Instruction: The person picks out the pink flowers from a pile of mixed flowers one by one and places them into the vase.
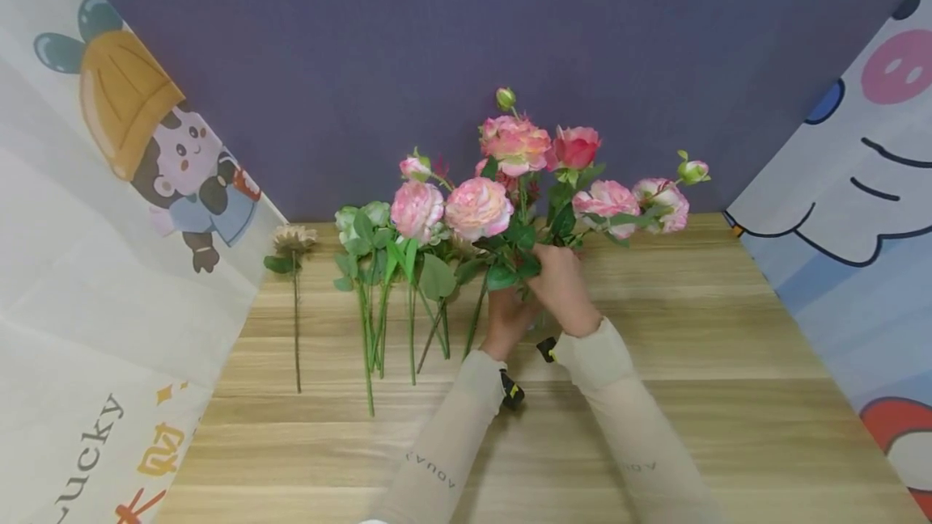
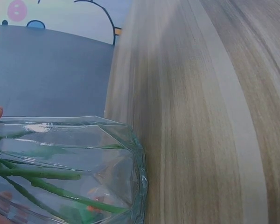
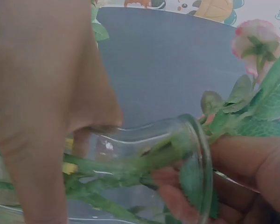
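Observation:
In the middle of the table stands a clear glass vase (image 2: pixel 84 156), its green stems (image 2: pixel 46 173) showing through the wall. My left hand (image 1: pixel 510 318) grips the vase around its side, large at the left of the right wrist view (image 3: pixel 42 107). Right at the vase's rim (image 3: pixel 203 163), my right hand (image 1: pixel 564 285) holds leafy flower stems, its thumb in front and its fingers partly seen through the glass. Above both hands spread pink peonies (image 1: pixel 479 209) and a deeper pink rose (image 1: pixel 577 147). Leaves hide much of the vase mouth in the head view.
Left of the vase lie several green-stemmed flowers (image 1: pixel 367 330) side by side. Farther left is a single beige flower (image 1: pixel 294 238) on a thin stem. A dark blue panel (image 1: pixel 408 47) closes off the table's back, with cartoon-printed sheets (image 1: pixel 182 152) at both sides.

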The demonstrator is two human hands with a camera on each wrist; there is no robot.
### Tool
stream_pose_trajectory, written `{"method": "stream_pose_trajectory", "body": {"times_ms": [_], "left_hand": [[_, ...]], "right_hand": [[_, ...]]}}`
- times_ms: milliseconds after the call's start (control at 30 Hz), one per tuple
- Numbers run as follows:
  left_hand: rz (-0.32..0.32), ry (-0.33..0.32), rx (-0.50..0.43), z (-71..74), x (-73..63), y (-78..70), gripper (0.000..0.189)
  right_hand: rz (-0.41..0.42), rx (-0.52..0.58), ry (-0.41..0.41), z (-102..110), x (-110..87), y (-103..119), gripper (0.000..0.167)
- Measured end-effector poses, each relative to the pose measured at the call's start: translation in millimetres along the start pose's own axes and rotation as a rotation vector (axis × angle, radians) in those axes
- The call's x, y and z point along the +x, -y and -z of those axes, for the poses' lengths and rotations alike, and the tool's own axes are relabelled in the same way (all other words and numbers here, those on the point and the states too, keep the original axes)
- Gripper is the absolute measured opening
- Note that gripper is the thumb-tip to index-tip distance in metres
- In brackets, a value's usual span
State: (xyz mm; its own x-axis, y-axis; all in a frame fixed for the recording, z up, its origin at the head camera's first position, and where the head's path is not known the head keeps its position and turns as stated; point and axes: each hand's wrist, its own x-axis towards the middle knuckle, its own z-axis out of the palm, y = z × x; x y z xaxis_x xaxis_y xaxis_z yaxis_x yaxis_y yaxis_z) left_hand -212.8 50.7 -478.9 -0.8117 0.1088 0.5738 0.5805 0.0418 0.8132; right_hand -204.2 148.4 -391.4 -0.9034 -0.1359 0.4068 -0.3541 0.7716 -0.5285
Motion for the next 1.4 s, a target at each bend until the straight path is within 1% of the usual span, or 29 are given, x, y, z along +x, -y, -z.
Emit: {"method": "stream_pose_trajectory", "body": {"times_ms": [100, 200, 267, 300, 367, 467, 600, 667, 833, 900, 967, 1033, 1167, 1233, 1400], "left_hand": [[-0.045, -0.008, 0.001, -2.2, 2.5, 10.6, 0.057], [-0.033, -0.021, 0.074, -4.9, 3.7, 23.0, 0.056], [-0.011, -0.025, 0.146, -6.4, 4.0, 30.9, 0.059], [-0.001, -0.024, 0.189, -6.4, 3.8, 32.5, 0.060], [0.013, -0.020, 0.245, -6.1, 3.7, 34.0, 0.061], [0.001, -0.016, 0.279, -4.9, 3.2, 33.8, 0.061], [-0.041, -0.018, 0.296, -3.9, 1.9, 33.6, 0.062], [-0.046, -0.017, 0.300, -3.5, 1.0, 34.1, 0.063], [0.016, 0.000, 0.311, -2.9, -2.2, 32.7, 0.065], [0.033, 0.004, 0.335, -2.5, -3.7, 31.6, 0.065], [0.038, 0.001, 0.351, -2.5, -5.0, 31.5, 0.066], [0.034, 0.002, 0.359, -2.5, -5.1, 32.0, 0.066], [0.020, -0.006, 0.368, -2.6, -4.1, 32.8, 0.071], [0.012, -0.011, 0.372, -2.7, -3.5, 33.6, 0.074], [0.001, -0.021, 0.354, -2.2, -2.6, 35.8, 0.071]], "right_hand": [[-0.028, 0.014, 0.061, 3.3, 3.5, 0.3, 0.014], [-0.050, 0.019, 0.104, 5.8, 6.3, -0.2, 0.011], [-0.068, 0.019, 0.126, 6.7, 7.8, -0.9, 0.010], [-0.078, 0.021, 0.139, 7.0, 8.5, -1.4, 0.010], [-0.094, 0.021, 0.155, 7.4, 9.5, -2.1, 0.011], [-0.097, 0.023, 0.167, 7.2, 11.2, -3.9, 0.010], [-0.091, 0.019, 0.157, 6.4, 13.8, -4.5, 0.012], [-0.088, 0.005, 0.151, 5.9, 15.0, -4.5, 0.014], [-0.086, -0.026, 0.148, 5.7, 16.7, -4.9, 0.016], [-0.087, -0.036, 0.149, 5.7, 17.0, -4.9, 0.019], [-0.089, -0.041, 0.155, 5.6, 17.3, -4.9, 0.024], [-0.090, -0.046, 0.157, 5.6, 17.7, -5.0, 0.024], [-0.113, -0.057, 0.169, 5.8, 17.8, -3.8, 0.013], [-0.124, -0.063, 0.175, 5.5, 17.6, -2.9, 0.011], [-0.093, -0.069, 0.162, 4.2, 17.4, -1.6, 0.007]]}}
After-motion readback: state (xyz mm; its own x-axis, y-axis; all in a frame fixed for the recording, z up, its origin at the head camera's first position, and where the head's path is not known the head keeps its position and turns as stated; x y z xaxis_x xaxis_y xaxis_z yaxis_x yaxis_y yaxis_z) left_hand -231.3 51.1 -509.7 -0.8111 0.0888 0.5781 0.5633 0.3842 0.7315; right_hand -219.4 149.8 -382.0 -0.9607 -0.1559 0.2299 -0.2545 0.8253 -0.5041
